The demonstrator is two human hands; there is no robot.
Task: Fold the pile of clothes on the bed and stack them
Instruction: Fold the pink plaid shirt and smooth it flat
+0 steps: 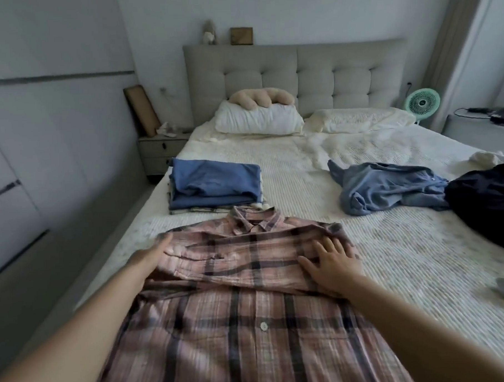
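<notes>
A pink plaid shirt (243,292) lies button side up on the bed (392,257), filling the lower middle of the frame; its long axis runs from the bottom edge up toward the headboard, with the collar at the far end pointing to the pillows. Its sleeves are folded across the chest in a band running left to right. The left hand (158,252) lies at the band's left edge, fingers straight against the cloth and partly hidden by it. The right hand (332,262) rests flat and spread on the band's right end, gripping nothing. Just beyond the collar, at middle left, sits a stack of folded clothes (216,186) with a blue garment on top. At middle right lie a crumpled light-blue shirt (389,187) and, touching it at the right edge, a dark garment (488,200).
</notes>
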